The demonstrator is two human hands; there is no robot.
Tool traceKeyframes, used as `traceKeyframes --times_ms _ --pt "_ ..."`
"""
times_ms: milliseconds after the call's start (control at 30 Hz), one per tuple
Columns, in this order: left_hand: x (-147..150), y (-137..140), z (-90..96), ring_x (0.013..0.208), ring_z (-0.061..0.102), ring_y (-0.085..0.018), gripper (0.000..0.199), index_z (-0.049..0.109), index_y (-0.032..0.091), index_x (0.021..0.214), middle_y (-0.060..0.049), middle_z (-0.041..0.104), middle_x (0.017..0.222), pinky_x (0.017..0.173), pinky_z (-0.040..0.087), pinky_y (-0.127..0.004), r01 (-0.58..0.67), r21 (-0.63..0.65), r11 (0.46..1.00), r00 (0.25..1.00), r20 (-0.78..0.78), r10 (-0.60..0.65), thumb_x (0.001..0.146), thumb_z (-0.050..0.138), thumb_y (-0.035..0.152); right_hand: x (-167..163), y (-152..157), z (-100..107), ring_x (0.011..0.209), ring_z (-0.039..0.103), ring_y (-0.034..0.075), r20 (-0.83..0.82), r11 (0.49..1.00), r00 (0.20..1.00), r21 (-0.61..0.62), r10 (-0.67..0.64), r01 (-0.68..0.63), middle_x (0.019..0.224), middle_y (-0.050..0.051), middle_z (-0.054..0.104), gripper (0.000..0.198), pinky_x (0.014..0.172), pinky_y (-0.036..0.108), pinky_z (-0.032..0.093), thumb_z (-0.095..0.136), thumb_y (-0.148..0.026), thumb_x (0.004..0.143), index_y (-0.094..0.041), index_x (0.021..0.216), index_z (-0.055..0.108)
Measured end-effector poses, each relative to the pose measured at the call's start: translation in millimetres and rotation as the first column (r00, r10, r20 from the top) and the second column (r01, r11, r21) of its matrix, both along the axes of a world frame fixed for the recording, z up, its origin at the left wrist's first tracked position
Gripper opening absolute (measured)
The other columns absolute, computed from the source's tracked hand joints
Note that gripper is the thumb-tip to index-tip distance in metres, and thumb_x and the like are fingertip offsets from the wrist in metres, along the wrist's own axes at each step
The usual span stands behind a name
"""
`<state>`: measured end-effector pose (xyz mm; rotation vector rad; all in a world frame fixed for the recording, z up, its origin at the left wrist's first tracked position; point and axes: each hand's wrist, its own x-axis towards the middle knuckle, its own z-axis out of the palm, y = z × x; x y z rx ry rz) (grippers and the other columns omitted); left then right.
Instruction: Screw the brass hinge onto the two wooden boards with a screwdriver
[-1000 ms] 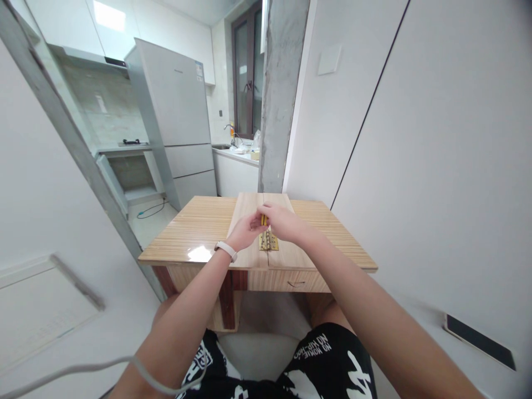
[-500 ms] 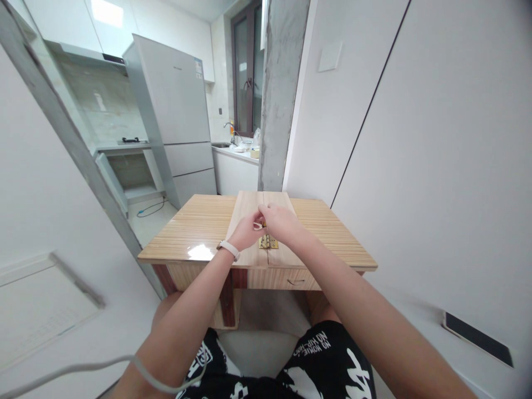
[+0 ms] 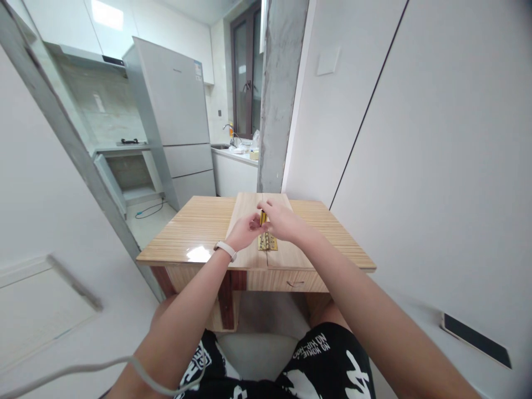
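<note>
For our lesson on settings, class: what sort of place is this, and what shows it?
Probably a home, beside its kitchen: a refrigerator, a sink with a faucet and wall cabinets show it.

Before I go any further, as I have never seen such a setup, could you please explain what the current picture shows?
There is no machine here, just a person's bare left hand and right hand. The view comes from a camera worn on that person's head, looking forward and down. On the wooden table lie two pale boards side by side, with a brass-coloured hinge across the seam between them. Both hands hold a small, roughly upright yellow-and-black object near the hinge; it is too small to identify.
</note>
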<state>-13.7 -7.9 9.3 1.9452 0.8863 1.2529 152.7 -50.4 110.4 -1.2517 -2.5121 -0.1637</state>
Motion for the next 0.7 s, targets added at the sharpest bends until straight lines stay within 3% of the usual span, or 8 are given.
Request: traceKeyframes --times_ms 133,267,433,633,700 --pt "8 -5 0.9 0.065 0.056 -0.011 0.019 0.058 0.016 0.081 0.002 0.061 0.071 0.061 0.042 -0.023 -0.163 0.076 0.984 0.986 -0.032 0.166 0.076 0.073 0.027 -9 -5 2 0.097 0.065 0.029 0.026 0.968 0.968 0.015 -0.250 0.250 0.104 0.016 0.069 0.039 0.080 0.035 0.045 0.055 -0.048 0.097 -0.014 0.116 0.060" --pt "15 -2 0.6 0.067 0.057 -0.012 0.016 0.061 0.016 0.084 0.000 0.064 0.074 0.062 0.043 -0.024 -0.209 0.121 0.970 0.974 -0.058 0.217 0.070 0.070 0.016 -20 -10 -1 0.093 0.067 0.029 0.098 0.943 0.938 0.014 -0.332 0.333 0.099 0.018 0.070 0.034 0.078 0.035 0.045 0.040 -0.039 0.104 -0.014 0.107 0.062" --pt "2 5 -10.1 0.070 0.060 -0.014 0.034 0.065 0.017 0.103 -0.004 0.069 0.088 0.063 0.046 -0.026 -0.081 0.050 0.995 0.970 -0.224 0.090 0.071 0.073 0.023 -18 -13 -2 0.094 0.066 0.024 0.151 0.977 0.965 0.013 -0.213 0.214 0.109 0.014 0.068 0.019 0.075 0.031 0.045 0.054 -0.025 0.097 -0.017 0.114 0.058" --pt "-6 5 -31.7 0.071 0.059 -0.018 0.003 0.067 0.018 0.080 -0.004 0.067 0.078 0.066 0.043 -0.029 -0.036 0.096 0.995 0.853 -0.516 0.081 0.077 0.066 0.019 -7 -9 3 0.090 0.062 0.022 0.191 0.999 0.981 0.003 -0.043 0.043 0.105 0.012 0.066 0.018 0.072 0.029 0.040 0.056 -0.012 0.091 -0.016 0.108 0.061" --pt "-3 5 -34.9 0.071 0.059 -0.019 0.006 0.067 0.018 0.076 -0.004 0.067 0.075 0.068 0.043 -0.030 -0.019 0.134 0.991 0.833 -0.546 0.089 0.080 0.063 0.016 -5 -7 3 0.088 0.060 0.021 0.193 1.000 0.981 -0.001 0.007 -0.007 0.102 0.011 0.065 0.014 0.072 0.029 0.038 0.056 -0.010 0.089 -0.016 0.101 0.062"
